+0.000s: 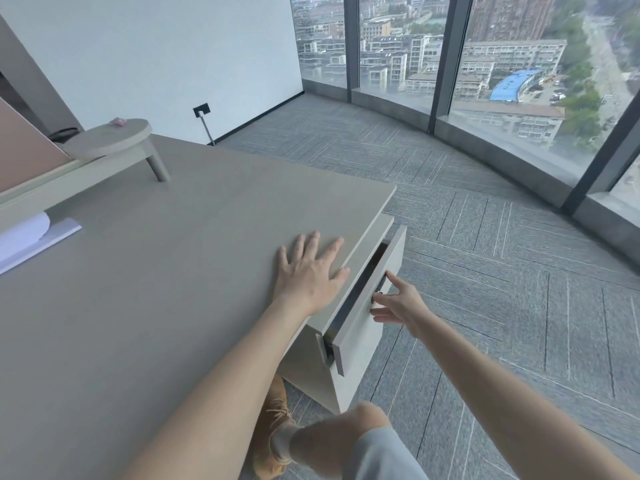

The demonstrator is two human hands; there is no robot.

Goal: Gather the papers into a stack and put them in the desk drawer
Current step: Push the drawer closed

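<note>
While left hand (308, 271) flat on desk (156, 289), papers (27, 233) well apart.

The left hand (309, 271) is pressed flat, fingers spread, on the counter (166, 271) near its edge. The right hand (398, 303) is held open at the front of the desk drawer (367, 299) — slightly ajar. Papers (26, 237) are seen at the counter's far left.

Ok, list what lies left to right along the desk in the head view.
papers → round stand → left hand flat on the desk → drawer, slightly open → right hand at its front.
</note>
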